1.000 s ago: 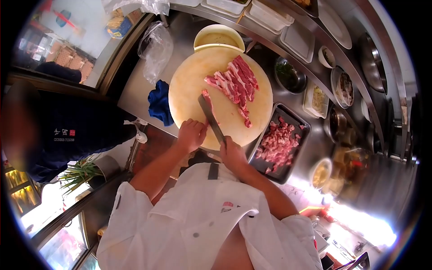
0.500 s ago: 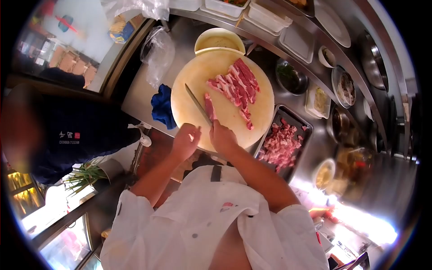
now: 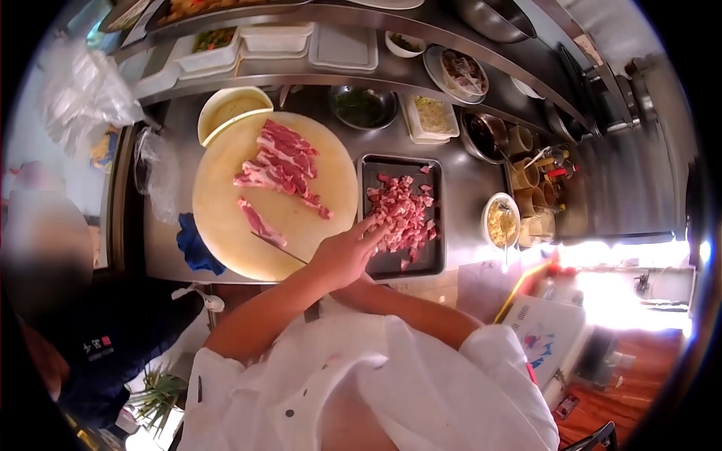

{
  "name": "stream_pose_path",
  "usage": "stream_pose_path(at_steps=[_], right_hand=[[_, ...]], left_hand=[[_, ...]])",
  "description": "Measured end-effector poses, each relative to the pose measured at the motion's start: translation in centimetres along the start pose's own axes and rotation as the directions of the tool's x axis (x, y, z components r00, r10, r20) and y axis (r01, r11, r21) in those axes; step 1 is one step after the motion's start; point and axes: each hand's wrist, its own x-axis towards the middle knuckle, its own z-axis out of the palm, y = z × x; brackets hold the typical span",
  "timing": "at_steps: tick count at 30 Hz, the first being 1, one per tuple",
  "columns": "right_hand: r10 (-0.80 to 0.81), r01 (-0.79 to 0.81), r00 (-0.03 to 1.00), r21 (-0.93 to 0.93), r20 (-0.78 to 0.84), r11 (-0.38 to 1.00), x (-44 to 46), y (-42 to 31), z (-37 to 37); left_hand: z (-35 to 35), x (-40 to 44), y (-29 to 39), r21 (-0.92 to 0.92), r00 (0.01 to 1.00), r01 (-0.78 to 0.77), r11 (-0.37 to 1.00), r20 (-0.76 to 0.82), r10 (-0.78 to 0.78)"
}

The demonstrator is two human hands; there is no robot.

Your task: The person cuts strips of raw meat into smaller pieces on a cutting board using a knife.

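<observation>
My left hand point(image 3: 347, 254) reaches across to the dark metal tray point(image 3: 439, 259), its fingers stretched out at the left side of the diced raw meat point(image 3: 404, 214). Beneath it my right hand point(image 3: 355, 289) is mostly hidden; the knife point(image 3: 280, 246) points out from there, its blade over the lower part of the round cutting board point(image 3: 218, 169). A narrow strip of raw meat point(image 3: 259, 223) lies by the blade tip. Farther up the board rest several larger slices of raw meat point(image 3: 282, 165), partly overlapping.
A cream bowl point(image 3: 239, 100) stands behind the board, a blue cloth point(image 3: 197, 244) at its left. At the back are a bowl of greens point(image 3: 363, 107) and a white container point(image 3: 432, 116). A metal shelf point(image 3: 286, 78) runs above. A person in dark clothing point(image 3: 113, 353) stands at left.
My left hand has moved from the board's near edge rightward to the tray, and its fingers have opened. The knife has shifted toward the board's near edge. The view has turned right.
</observation>
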Motion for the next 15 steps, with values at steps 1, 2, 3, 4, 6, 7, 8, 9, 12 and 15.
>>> stream_pose_path(at_steps=[1,2,3,4,6,7,8,9,12,15], right_hand=[[-0.016,0.015,0.999,-0.011,-0.035,1.000,-0.1,-0.3,-1.3],[0.147,-0.153,0.983,0.048,0.108,0.987,-0.8,-0.6,-2.5],[0.284,-0.315,0.922,0.081,0.264,0.946,-0.7,-2.8,-7.0],[0.390,-0.462,0.821,0.086,0.417,0.883,-1.0,-3.7,-9.8],[0.401,-0.446,0.879,0.149,0.257,0.882,-3.5,-3.0,-10.5],[0.398,-0.428,0.899,0.178,0.181,0.886,-4.9,-2.6,-10.6],[0.412,-0.432,0.899,0.152,0.145,0.889,-6.1,-1.8,-10.3],[0.417,-0.430,0.902,0.127,0.114,0.894,-7.0,-0.9,-10.0],[0.488,-0.490,0.871,0.119,0.047,0.863,-8.7,-0.1,-10.7],[0.551,-0.545,0.835,0.152,0.004,0.825,-8.5,0.2,-11.2]], left_hand=[[0.0,-0.4,-1.1,-0.039,1.000,0.018,0.999,0.012,-0.018],[-0.6,-1.2,-2.3,-0.056,0.998,0.043,0.998,-0.038,-0.045],[-1.7,-2.1,-3.8,-0.074,0.993,0.071,0.995,-0.093,-0.078],[-2.9,-3.0,-5.8,0.009,0.985,0.086,0.996,-0.149,-0.084],[-5.8,-4.5,-10.1,0.041,0.939,0.228,0.973,-0.274,-0.208],[-7.3,-5.0,-11.5,-0.024,0.833,0.494,0.869,-0.274,-0.481],[-8.5,-6.2,-16.0,0.312,0.913,0.319,0.895,-0.354,-0.202],[-9.3,-6.4,-17.4,0.384,0.947,0.254,0.888,-0.284,-0.147],[-10.3,-8.6,-20.3,0.618,1.000,0.019,0.786,-0.007,-0.018],[-10.2,-8.4,-21.6,0.635,0.993,-0.061,0.770,0.118,-0.019]])
